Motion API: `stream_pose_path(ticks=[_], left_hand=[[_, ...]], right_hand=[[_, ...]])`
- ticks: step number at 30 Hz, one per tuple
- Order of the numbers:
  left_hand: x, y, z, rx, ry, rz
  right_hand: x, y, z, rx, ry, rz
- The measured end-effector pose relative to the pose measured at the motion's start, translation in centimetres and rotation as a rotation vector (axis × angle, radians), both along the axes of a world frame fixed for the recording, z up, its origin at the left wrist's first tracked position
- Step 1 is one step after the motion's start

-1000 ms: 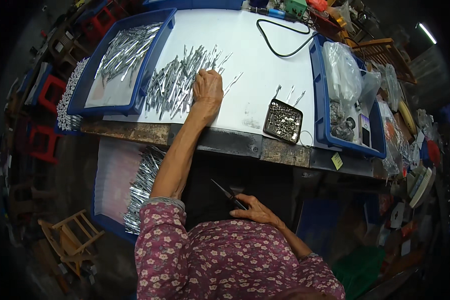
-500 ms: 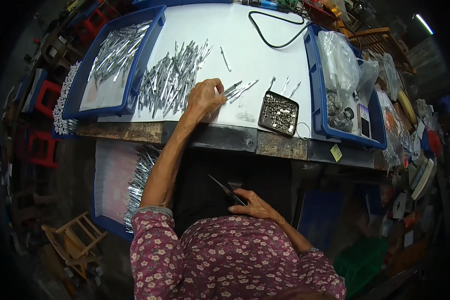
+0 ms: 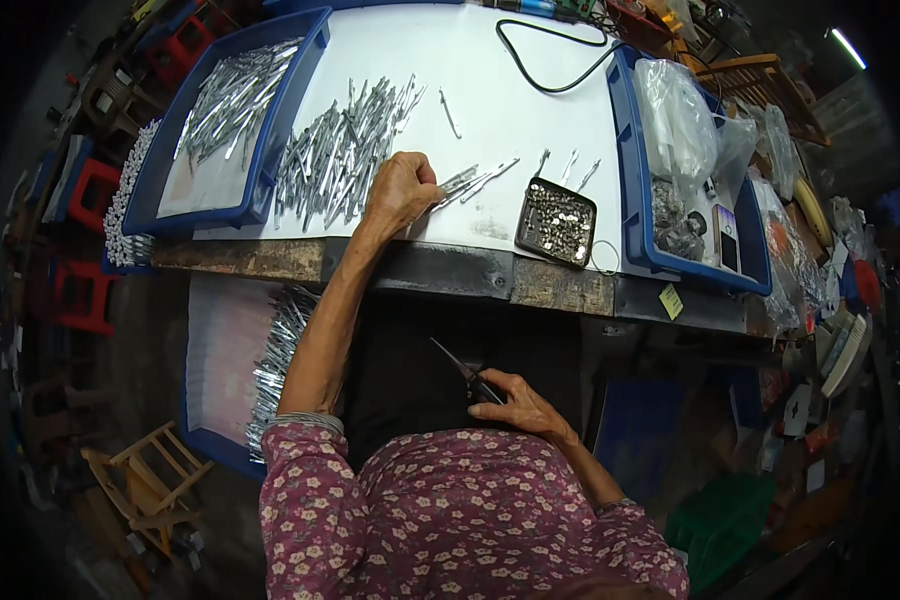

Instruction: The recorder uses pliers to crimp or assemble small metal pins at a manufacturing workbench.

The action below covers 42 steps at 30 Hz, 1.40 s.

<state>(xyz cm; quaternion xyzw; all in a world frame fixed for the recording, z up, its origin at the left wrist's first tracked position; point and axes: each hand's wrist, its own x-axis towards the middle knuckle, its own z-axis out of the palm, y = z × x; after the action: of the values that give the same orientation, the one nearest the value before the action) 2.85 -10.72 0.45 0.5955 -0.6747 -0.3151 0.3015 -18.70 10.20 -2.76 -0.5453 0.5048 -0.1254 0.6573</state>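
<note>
My left hand (image 3: 402,190) rests on the white table surface with its fingers closed in a pinch at the near ends of a few thin silvery metal rods (image 3: 460,182). Just left of it lies a large heap of similar metal rods (image 3: 340,150). In front of my body, below the table edge, my right hand (image 3: 518,402) is closed around slim pointed tweezers (image 3: 455,360) with a dark grip, their tip aimed up and left. A dark square tray of small round metal parts (image 3: 558,222) sits right of the left hand, with several rods beyond it.
A blue bin of metal rods (image 3: 257,205) stands at the left; another blue bin (image 3: 635,215) at the right holds plastic bags and a phone. A black cable (image 3: 530,85) curls at the back. The worn table edge (image 3: 420,268) crosses before me. Below left, another tray (image 3: 198,400) holds rods.
My left hand has shifted slightly left and nearer the heap, its fingers lower at the rods' ends. My right hand has moved a little right and up with the tweezers.
</note>
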Motion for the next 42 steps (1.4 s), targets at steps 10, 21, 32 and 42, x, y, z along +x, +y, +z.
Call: stream_pose_path(ticks=[10,21,32,42], left_hand=[[-0.3,3.1,0.6,0.111,0.757,0.033],[-2.2,8.2,2.1,0.051,0.841,-0.073],[-3.2,9.6,1.1,-0.063,0.658,-0.224],[-3.7,10.5,0.6,-0.100,0.766,-0.251]], right_hand=[[-2.0,-0.4,-0.4,-0.118,-0.146,-0.005],[-1.8,-3.0,7.7,-0.356,-0.153,-0.213],[-0.4,-4.3,8.7,-0.521,-0.087,-0.339],[0.2,-7.5,8.9,-1.024,0.198,-0.207]])
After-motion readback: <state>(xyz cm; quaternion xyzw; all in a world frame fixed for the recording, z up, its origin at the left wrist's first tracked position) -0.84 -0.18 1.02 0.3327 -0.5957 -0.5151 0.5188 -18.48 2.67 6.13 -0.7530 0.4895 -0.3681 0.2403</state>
